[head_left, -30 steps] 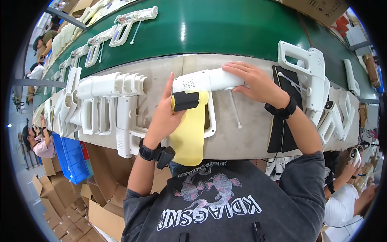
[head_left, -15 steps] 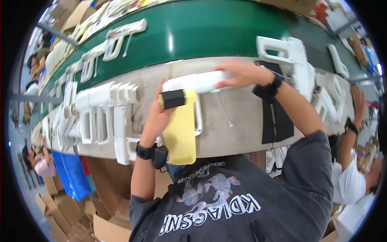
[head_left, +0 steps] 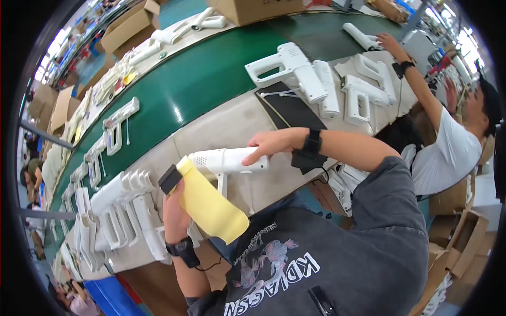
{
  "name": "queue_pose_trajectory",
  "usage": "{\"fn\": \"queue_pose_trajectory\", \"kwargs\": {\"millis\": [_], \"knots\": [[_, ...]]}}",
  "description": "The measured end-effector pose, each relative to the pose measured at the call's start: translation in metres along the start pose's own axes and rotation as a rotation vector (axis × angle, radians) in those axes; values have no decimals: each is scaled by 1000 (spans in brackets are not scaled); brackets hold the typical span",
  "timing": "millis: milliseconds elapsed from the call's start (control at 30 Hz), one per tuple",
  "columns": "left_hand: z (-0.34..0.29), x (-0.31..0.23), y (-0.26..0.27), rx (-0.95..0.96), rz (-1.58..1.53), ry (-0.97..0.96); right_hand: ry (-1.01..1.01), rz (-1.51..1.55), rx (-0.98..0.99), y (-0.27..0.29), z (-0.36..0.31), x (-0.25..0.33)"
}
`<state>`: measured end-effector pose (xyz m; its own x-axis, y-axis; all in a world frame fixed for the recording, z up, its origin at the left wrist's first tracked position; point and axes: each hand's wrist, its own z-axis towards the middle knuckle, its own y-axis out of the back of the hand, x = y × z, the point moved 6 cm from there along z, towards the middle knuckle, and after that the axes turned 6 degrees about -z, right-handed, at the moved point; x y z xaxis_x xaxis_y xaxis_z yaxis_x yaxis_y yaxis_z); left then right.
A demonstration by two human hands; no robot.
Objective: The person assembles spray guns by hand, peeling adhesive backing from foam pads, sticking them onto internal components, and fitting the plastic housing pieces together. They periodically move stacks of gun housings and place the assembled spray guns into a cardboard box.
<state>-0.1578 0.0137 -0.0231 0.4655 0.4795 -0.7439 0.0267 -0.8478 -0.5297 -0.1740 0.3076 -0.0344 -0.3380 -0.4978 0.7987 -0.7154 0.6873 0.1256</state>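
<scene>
A white gun-shaped plastic device (head_left: 232, 160) with a looped handle lies across in front of me, its handle toward my body. My right hand (head_left: 275, 143) is closed around its right end, thumb on the near side. At the device's left end, my left hand (head_left: 175, 209) is closed on a black block (head_left: 169, 179). A limp yellow sheet (head_left: 213, 203) hangs from beside the block toward my chest and covers part of the handle. The left fingertips are hidden behind block and sheet. A thin white cord dangles from the device.
Left of me, several similar white devices (head_left: 118, 205) stand in a row on the pale bench. A green conveyor belt (head_left: 195, 87) beyond carries more. Right of a black mat (head_left: 282, 113) lie further devices (head_left: 363, 89), near a co-worker (head_left: 443, 142) reaching over the belt.
My view has turned to the right, bringing the co-worker further in. The device has come closer to my body, and the yellow sheet has swung to a slant. Both hands stay at the device.
</scene>
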Motion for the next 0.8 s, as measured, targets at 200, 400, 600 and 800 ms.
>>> {"fn": "queue_pose_trajectory", "kwargs": {"millis": [200, 400, 600, 800], "knots": [[-52, -36, -48, 200, -65, -169, 169, 284, -393, 28, -126, -18], [-96, -33, 19, -63, -86, -268, 566, 962, -907, 89, -254, -83], [-78, 22, -17, -111, 0, -152, 215, 615, -1590, 191, -322, -229], [-91, 36, -16, -93, 109, -156, -25, 639, -1554, 201, -301, -238]]}}
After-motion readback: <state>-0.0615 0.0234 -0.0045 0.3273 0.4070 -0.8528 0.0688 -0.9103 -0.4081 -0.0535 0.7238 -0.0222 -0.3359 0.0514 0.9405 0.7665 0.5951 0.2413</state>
